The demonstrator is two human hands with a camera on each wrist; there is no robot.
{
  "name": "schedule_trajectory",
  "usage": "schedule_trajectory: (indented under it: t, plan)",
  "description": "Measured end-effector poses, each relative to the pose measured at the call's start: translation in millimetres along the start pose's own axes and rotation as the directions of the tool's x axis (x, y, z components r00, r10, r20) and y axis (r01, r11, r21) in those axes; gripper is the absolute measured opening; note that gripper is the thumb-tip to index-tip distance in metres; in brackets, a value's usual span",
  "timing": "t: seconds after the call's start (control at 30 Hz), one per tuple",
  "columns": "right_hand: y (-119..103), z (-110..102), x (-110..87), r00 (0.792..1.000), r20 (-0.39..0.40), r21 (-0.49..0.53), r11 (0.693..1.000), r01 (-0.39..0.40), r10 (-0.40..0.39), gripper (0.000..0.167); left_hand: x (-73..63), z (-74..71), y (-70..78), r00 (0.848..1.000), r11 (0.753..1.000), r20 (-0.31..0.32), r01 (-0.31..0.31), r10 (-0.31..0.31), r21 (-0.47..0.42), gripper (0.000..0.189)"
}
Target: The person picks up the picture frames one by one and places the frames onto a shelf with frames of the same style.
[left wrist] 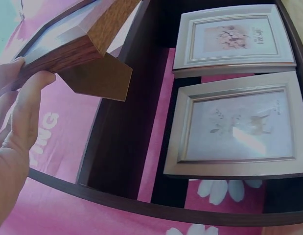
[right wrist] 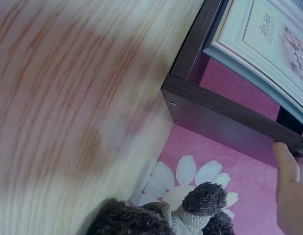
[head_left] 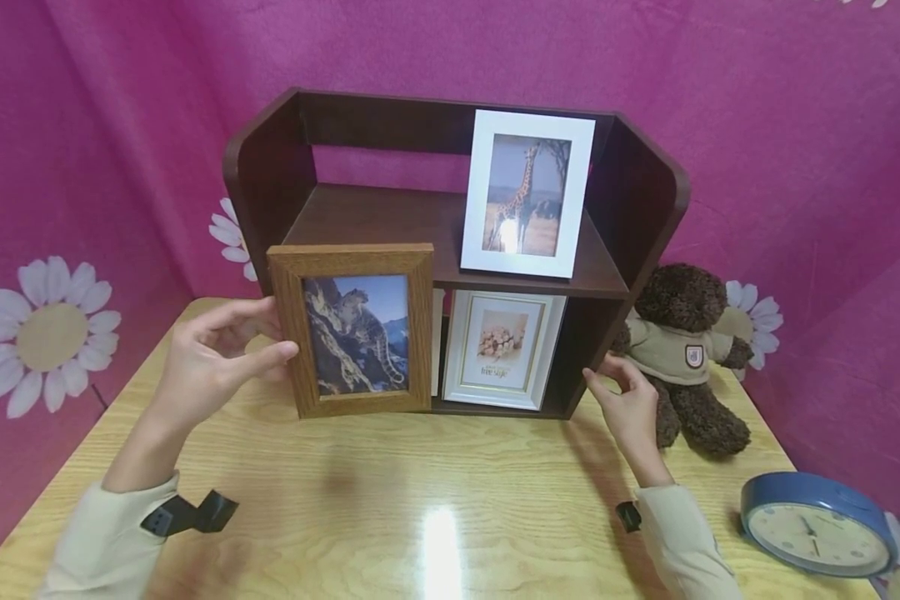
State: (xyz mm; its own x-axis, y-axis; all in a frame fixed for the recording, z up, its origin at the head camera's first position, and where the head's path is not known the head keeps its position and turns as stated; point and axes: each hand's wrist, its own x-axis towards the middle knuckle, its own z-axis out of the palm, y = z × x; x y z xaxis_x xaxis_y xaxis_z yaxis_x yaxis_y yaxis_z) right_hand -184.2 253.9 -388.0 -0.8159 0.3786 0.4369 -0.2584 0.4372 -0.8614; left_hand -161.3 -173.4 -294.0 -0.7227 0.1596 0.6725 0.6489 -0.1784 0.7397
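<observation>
My left hand grips the left edge of a brown wooden picture frame with a leopard photo, thumb in front and fingers behind. In the left wrist view, this wooden frame is tilted beside the upper shelf, its back stand showing. The dark brown two-tier shelf stands on the table. With thumb and fingers, my right hand pinches the front edge of the shelf's right side panel, low down. A white picture frame with a giraffe photo stands on the upper tier.
A white frame with a gold line stands in the lower tier, next to a silvery frame. At right a brown teddy bear sits against the shelf. A blue clock lies near the table's right edge.
</observation>
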Motion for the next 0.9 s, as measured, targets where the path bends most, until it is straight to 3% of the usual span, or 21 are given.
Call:
schedule_trajectory:
  t: [0.37,0.57,0.9]
  plan:
    - [-2,-1,-0.4,1.0,0.017,-0.008,1.0,0.001,0.0,0.019,18.6,2.4,10.9,0.997,0.998,-0.071,0.03,-0.026,0.061,0.044]
    - [-3,-1,-0.7,1.0,0.026,-0.008,1.0,-0.006,0.006,0.02,29.4,-0.5,15.3,0.997,0.999,-0.08,0.009,-0.005,0.049,0.043]
    - [-4,-2,-1.3,1.0,0.014,-0.034,0.999,-0.006,0.006,0.021,54.8,-0.6,22.6,0.989,0.997,-0.139,0.055,-0.048,0.049,0.048]
